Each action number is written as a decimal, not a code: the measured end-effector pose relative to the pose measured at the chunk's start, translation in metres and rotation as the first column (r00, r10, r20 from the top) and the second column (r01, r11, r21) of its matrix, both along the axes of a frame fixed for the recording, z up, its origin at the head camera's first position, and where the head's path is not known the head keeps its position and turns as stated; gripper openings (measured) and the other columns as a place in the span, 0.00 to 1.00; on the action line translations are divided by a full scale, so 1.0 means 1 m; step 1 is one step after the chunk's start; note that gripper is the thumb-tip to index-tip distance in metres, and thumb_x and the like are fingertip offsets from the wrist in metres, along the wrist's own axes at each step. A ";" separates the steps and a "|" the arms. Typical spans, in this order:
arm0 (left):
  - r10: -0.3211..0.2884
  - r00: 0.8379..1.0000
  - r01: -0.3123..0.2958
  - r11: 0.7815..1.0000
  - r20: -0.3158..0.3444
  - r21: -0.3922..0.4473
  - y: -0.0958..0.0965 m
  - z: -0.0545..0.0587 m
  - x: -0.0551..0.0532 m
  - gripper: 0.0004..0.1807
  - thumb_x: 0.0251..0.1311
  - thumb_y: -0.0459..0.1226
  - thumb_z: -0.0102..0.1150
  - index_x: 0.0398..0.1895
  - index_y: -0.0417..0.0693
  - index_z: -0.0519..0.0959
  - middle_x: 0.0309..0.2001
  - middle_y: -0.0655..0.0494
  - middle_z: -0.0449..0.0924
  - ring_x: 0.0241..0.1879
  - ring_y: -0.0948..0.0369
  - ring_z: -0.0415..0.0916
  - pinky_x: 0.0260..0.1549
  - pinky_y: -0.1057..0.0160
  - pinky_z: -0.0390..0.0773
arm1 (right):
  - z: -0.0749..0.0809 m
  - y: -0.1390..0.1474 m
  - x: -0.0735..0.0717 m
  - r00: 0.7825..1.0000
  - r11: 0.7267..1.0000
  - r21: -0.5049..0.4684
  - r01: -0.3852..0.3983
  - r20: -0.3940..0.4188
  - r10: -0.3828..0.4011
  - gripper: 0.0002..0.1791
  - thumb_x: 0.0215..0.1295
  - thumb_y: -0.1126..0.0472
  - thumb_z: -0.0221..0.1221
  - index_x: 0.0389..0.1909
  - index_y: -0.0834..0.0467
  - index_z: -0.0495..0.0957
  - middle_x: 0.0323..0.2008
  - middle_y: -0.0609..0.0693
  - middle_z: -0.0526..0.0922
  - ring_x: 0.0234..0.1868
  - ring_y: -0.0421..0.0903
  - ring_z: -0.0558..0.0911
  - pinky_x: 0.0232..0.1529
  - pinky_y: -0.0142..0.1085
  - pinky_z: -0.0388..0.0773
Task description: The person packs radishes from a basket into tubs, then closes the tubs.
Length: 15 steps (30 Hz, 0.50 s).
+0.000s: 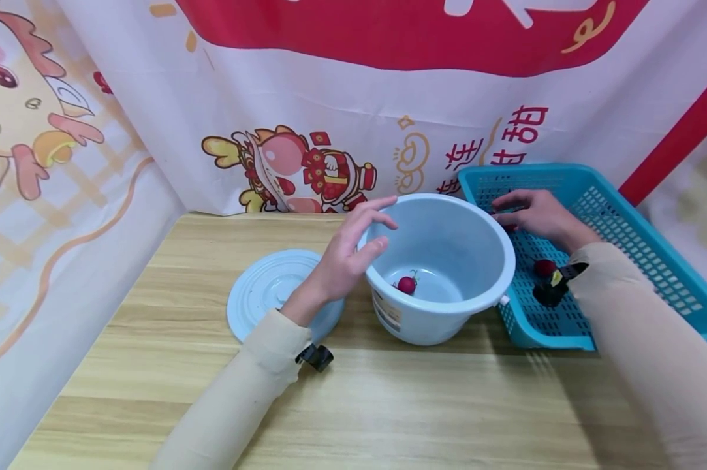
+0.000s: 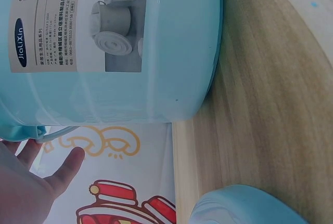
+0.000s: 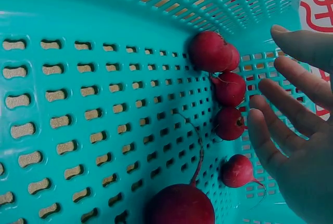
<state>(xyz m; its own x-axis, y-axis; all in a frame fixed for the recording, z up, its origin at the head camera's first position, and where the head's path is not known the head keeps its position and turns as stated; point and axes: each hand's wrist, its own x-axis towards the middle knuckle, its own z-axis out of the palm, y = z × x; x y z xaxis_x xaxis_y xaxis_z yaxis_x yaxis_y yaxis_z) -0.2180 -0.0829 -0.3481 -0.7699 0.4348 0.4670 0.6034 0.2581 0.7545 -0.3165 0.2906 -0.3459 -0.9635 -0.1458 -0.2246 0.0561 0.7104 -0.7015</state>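
At the left side of the light-blue bucket (image 1: pixel 435 313), my left hand (image 1: pixel 351 251) has its fingers spread and loosely bent by the rim. Whether it touches the rim I cannot tell. One red radish (image 1: pixel 407 284) lies on the bucket's floor. My right hand (image 1: pixel 538 215) is inside the teal basket (image 1: pixel 653 228), its fingers extended and apart. Beside those fingers, in the right wrist view, several radishes (image 3: pixel 229 90) sit along the basket's end, with nothing gripped. A larger dark radish (image 3: pixel 179 206) with a long root lies nearer the camera.
A light-blue round lid (image 1: pixel 259 294) lies on the wooden table (image 1: pixel 388 405), left of the bucket and partly behind my left forearm. The basket stands close against the bucket's right side. A printed cloth (image 1: pixel 329 85) hangs behind the table.
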 end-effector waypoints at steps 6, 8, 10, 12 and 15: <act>-0.001 1.000 0.001 1.000 -0.001 0.001 0.000 -0.001 -0.001 0.21 0.73 0.45 0.47 0.58 0.41 0.76 0.82 0.54 0.62 0.82 0.56 0.56 0.81 0.38 0.56 | -0.003 0.003 -0.004 0.997 0.998 0.029 -0.047 0.070 0.045 0.37 0.78 0.48 0.59 0.82 0.56 0.60 0.80 0.67 0.61 0.75 0.70 0.66 0.70 0.67 0.73; -0.001 1.000 0.001 1.000 0.000 0.002 0.000 0.000 0.000 0.21 0.73 0.45 0.46 0.58 0.41 0.76 0.82 0.55 0.62 0.82 0.56 0.55 0.81 0.39 0.56 | -0.004 0.003 -0.004 0.995 0.998 0.029 -0.054 0.084 0.051 0.38 0.79 0.48 0.59 0.82 0.56 0.60 0.80 0.67 0.60 0.76 0.70 0.65 0.69 0.67 0.74; -0.001 1.000 0.001 1.000 0.001 0.001 0.000 0.000 0.000 0.21 0.73 0.45 0.46 0.58 0.42 0.76 0.82 0.55 0.62 0.82 0.56 0.55 0.81 0.39 0.56 | -0.004 0.003 -0.005 0.995 0.998 0.028 -0.054 0.085 0.051 0.38 0.79 0.49 0.59 0.82 0.56 0.59 0.81 0.67 0.59 0.76 0.71 0.64 0.69 0.66 0.75; -0.002 1.000 0.002 1.000 0.001 0.001 0.000 0.000 0.000 0.21 0.73 0.45 0.46 0.58 0.41 0.76 0.82 0.55 0.62 0.83 0.56 0.55 0.81 0.39 0.56 | -0.005 0.003 -0.005 0.995 0.998 0.028 -0.052 0.086 0.050 0.38 0.79 0.50 0.58 0.82 0.56 0.59 0.81 0.68 0.58 0.77 0.71 0.64 0.69 0.66 0.75; 0.000 1.000 0.000 1.000 0.001 0.001 0.001 0.000 0.001 0.21 0.73 0.45 0.46 0.58 0.42 0.76 0.82 0.55 0.62 0.83 0.57 0.55 0.81 0.39 0.56 | -0.005 0.003 -0.005 0.995 0.998 0.037 -0.057 0.082 0.054 0.37 0.79 0.51 0.58 0.83 0.57 0.59 0.81 0.68 0.59 0.77 0.71 0.64 0.69 0.67 0.74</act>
<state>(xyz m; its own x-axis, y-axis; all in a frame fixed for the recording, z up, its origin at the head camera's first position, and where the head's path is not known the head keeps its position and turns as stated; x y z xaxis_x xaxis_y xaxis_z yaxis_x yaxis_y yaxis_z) -0.2175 -0.0823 -0.3479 -0.7706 0.4341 0.4666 0.6024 0.2573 0.7556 -0.3217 0.2931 -0.3512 -0.9324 -0.1880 -0.3086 0.0714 0.7413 -0.6674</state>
